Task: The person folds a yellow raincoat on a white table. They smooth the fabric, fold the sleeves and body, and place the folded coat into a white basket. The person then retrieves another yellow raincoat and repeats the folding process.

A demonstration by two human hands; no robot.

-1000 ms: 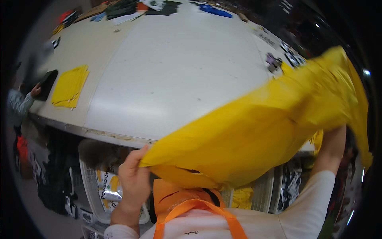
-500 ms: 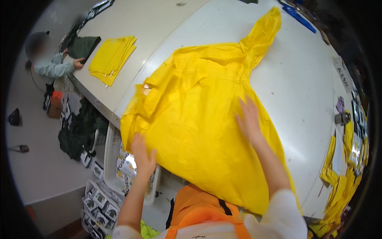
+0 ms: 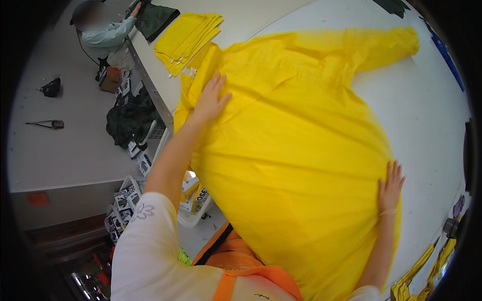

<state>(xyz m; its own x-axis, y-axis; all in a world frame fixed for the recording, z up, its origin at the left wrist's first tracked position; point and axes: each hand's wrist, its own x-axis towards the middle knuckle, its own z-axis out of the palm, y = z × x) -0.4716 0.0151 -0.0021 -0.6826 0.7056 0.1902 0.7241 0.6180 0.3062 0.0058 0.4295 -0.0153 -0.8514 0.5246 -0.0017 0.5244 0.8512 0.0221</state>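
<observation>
the yellow garment (image 3: 296,150), spread on the white table (image 3: 427,125) and draping over its near edge, looks light, limp, perhaps slightly slick, and best held by its side edges. the left hand (image 3: 211,100) and right hand (image 3: 390,188) rest flat on it, fingers loose, grasping nothing.

The garment (image 3: 296,145) runs out past the lower edge, its far sleeve (image 3: 386,48) blurred. The palms of the left hand (image 3: 210,100) and right hand (image 3: 389,189) are hidden. The garment covers part of a basket (image 3: 193,219); a co-worker's head (image 3: 89,17) is blurred; the top edge cuts off a dark cloth (image 3: 391,7).
</observation>
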